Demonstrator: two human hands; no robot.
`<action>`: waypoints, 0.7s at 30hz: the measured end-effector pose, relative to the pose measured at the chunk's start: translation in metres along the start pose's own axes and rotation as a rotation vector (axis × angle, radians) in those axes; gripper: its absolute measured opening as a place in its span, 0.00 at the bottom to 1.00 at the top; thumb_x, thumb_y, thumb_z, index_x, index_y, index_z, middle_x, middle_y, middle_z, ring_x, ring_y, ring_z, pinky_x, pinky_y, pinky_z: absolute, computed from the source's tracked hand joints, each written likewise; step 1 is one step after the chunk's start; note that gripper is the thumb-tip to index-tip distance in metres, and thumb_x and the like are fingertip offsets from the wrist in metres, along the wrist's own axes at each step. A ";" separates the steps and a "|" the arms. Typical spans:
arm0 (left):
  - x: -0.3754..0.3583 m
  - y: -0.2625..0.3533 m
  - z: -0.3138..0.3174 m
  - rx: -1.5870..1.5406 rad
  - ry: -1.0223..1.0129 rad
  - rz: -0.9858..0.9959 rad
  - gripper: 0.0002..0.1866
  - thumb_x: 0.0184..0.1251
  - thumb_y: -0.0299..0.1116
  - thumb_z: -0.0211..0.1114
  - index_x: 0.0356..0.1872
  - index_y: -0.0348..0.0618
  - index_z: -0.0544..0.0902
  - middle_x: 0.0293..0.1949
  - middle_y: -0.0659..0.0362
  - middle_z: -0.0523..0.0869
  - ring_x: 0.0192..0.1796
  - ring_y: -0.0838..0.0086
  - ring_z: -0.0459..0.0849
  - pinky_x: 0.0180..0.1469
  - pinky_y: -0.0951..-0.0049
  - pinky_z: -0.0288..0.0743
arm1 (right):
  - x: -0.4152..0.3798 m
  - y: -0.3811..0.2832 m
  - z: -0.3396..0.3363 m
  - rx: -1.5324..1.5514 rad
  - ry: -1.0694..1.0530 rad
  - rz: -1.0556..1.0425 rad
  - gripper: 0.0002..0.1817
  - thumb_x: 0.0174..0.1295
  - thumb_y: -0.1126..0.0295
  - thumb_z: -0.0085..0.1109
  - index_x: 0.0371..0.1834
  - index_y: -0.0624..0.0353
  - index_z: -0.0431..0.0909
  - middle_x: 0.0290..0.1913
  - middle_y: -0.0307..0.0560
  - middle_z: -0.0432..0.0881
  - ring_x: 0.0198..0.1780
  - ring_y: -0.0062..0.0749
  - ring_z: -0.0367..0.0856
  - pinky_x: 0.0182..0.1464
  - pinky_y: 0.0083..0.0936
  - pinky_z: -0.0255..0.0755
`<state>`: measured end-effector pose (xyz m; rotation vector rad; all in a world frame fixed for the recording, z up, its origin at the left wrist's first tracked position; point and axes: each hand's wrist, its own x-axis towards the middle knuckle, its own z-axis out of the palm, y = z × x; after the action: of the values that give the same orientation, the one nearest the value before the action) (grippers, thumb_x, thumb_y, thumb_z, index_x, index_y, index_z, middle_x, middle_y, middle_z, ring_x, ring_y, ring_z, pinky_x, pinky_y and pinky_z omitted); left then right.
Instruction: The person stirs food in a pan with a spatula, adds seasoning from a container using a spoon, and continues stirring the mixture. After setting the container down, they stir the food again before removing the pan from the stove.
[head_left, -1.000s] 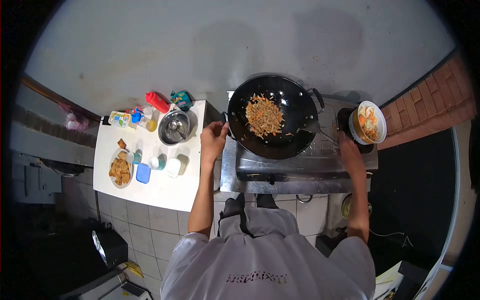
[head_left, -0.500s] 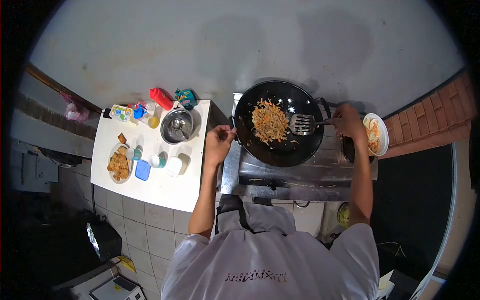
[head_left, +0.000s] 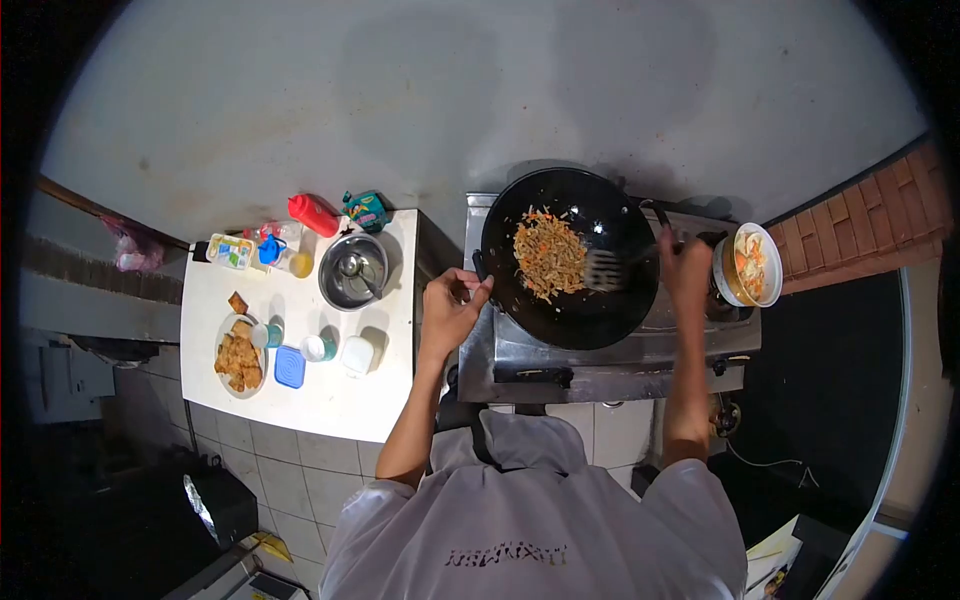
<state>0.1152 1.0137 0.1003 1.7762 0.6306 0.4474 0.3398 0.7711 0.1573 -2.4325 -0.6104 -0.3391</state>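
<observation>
I'm clamping my right hand round the spatula, keeping it right beside the food; my left hand is pinching the wok at its edge.

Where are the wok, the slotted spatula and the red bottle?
Wok [head_left: 585,324]: head view, on its bare inner wall.
Slotted spatula [head_left: 603,271]: head view, on its blurred slotted end.
Red bottle [head_left: 315,216]: head view, on its body.

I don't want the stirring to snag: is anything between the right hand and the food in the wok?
Only the spatula in the right hand and the near stretch of the wok's rim lie between hand and food; nothing else visible blocks the way.
</observation>
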 end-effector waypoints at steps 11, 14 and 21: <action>0.003 0.011 -0.010 0.101 -0.035 -0.026 0.11 0.60 0.31 0.71 0.29 0.33 0.79 0.24 0.61 0.81 0.28 0.82 0.77 0.32 0.80 0.70 | -0.022 -0.080 0.005 0.424 -0.055 -0.228 0.08 0.60 0.71 0.62 0.31 0.68 0.80 0.23 0.55 0.80 0.22 0.36 0.81 0.24 0.27 0.71; 0.004 0.012 -0.010 0.122 -0.029 -0.035 0.11 0.60 0.31 0.70 0.29 0.33 0.79 0.24 0.61 0.81 0.28 0.82 0.77 0.31 0.80 0.70 | -0.030 -0.079 0.001 0.486 -0.101 -0.232 0.08 0.60 0.72 0.62 0.31 0.68 0.80 0.24 0.55 0.81 0.23 0.36 0.82 0.24 0.26 0.71; 0.003 0.006 -0.005 0.119 -0.015 -0.063 0.11 0.60 0.30 0.70 0.28 0.33 0.79 0.24 0.60 0.82 0.28 0.81 0.78 0.31 0.79 0.71 | -0.015 -0.061 -0.001 0.351 -0.089 -0.149 0.08 0.60 0.73 0.62 0.31 0.69 0.80 0.23 0.56 0.80 0.19 0.37 0.79 0.22 0.27 0.69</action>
<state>0.1156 1.0179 0.1079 1.8644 0.7138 0.3595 0.2965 0.8091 0.1824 -2.0792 -0.8192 -0.1672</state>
